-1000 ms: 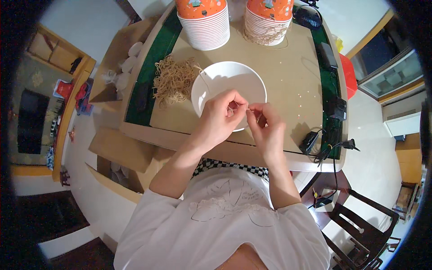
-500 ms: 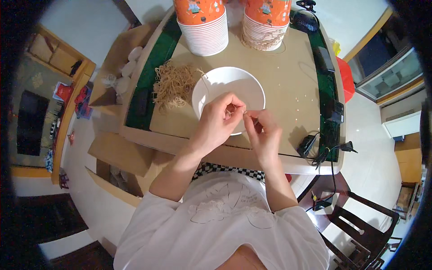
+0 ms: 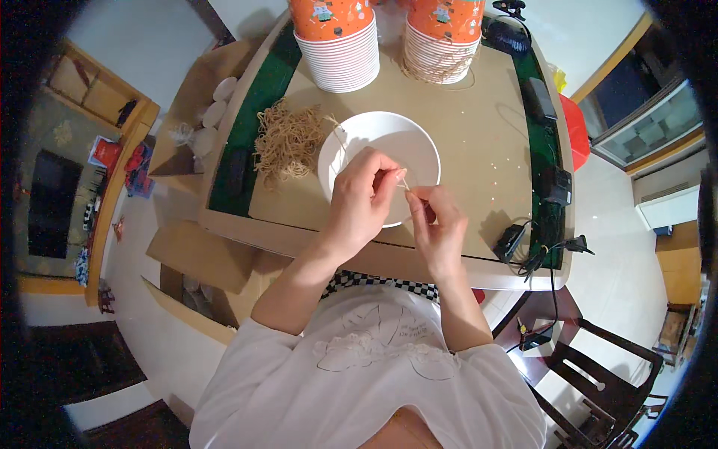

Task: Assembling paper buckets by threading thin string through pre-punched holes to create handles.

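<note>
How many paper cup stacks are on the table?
2: the left orange-and-white paper cup stack and the right stack, both at the far end. More may be hidden behind.

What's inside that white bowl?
A strand of twine crosses the left rim of the white bowl; otherwise its visible inside looks bare. The left hand and right hand hide the rest.

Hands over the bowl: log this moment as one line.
left hand: pinching strand; right hand: pinching strand; white bowl: underneath; twine pile: left of bowl
</note>
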Demonstrator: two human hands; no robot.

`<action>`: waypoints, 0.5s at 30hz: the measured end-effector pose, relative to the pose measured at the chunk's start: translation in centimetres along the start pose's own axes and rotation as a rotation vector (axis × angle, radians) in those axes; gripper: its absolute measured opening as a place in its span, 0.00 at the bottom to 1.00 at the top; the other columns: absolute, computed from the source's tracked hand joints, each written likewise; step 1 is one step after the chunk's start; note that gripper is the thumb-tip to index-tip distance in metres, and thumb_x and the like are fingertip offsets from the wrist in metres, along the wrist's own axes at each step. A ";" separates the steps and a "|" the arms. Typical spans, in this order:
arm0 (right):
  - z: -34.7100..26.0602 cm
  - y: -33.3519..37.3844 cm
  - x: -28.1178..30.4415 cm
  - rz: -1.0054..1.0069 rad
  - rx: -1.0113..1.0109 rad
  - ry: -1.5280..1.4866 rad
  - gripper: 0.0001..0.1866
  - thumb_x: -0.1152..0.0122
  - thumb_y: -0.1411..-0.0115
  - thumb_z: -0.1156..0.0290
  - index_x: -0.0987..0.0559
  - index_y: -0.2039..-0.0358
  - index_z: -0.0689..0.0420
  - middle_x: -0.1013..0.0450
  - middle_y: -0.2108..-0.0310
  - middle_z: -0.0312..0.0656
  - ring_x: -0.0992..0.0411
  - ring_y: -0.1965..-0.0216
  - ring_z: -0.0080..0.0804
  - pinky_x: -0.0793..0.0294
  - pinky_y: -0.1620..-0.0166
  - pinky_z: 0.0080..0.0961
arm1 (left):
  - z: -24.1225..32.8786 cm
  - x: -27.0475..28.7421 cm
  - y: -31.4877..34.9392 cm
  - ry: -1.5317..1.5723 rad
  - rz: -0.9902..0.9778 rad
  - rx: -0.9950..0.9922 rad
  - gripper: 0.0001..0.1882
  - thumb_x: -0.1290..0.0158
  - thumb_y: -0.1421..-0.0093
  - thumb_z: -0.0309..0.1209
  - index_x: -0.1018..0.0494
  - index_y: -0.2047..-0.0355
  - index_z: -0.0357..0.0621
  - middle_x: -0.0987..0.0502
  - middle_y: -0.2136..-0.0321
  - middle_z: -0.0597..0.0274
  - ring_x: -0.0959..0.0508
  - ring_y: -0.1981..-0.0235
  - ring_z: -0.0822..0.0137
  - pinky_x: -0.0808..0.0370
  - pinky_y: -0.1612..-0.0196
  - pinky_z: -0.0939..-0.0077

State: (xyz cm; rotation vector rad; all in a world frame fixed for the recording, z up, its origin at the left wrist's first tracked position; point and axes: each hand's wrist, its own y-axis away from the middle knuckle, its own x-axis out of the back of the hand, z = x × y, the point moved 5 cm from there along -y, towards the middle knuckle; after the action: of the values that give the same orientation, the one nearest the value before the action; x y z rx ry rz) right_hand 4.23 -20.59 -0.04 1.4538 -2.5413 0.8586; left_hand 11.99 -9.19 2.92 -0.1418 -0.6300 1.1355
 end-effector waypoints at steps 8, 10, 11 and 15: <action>0.6 -0.2 -0.5 -0.056 -0.129 -0.173 0.04 0.41 0.42 0.75 0.23 0.66 0.60 0.28 0.77 0.35 0.36 0.80 0.16 0.36 0.76 0.16 | 0.0 0.5 0.3 0.050 0.031 0.017 0.04 0.46 0.43 0.22 0.31 0.71 0.36 0.27 0.75 0.58 0.26 0.77 0.68 0.30 0.74 0.76; 0.7 -0.4 -0.5 -0.055 -0.128 -0.253 0.04 0.41 0.41 0.75 0.23 0.66 0.60 0.28 0.78 0.33 0.38 0.80 0.14 0.37 0.76 0.15 | 0.5 0.1 0.2 0.080 -0.054 0.062 0.04 0.45 0.43 0.23 0.29 0.70 0.36 0.25 0.75 0.62 0.26 0.74 0.77 0.29 0.71 0.82; 1.2 -0.5 -0.3 -0.042 -0.151 -0.303 0.03 0.41 0.41 0.75 0.23 0.66 0.59 0.28 0.77 0.32 0.39 0.80 0.13 0.38 0.76 0.14 | 0.8 0.4 0.1 0.099 -0.040 0.039 0.05 0.44 0.43 0.24 0.28 0.69 0.36 0.25 0.75 0.62 0.26 0.74 0.77 0.29 0.72 0.82; 1.3 -1.5 1.2 -0.046 -0.064 -0.272 0.04 0.39 0.45 0.77 0.23 0.68 0.59 0.27 0.70 0.36 0.39 0.80 0.14 0.38 0.77 0.13 | 1.3 1.2 -0.1 -0.112 -0.195 0.001 0.04 0.44 0.43 0.24 0.28 0.71 0.36 0.24 0.75 0.61 0.26 0.75 0.78 0.29 0.72 0.83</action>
State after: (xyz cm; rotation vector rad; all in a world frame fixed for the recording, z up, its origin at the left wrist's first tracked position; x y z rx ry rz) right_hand 5.05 -22.78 -0.03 1.7057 -2.6808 0.6028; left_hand 11.72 -8.44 4.53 -0.0152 -0.7271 0.9599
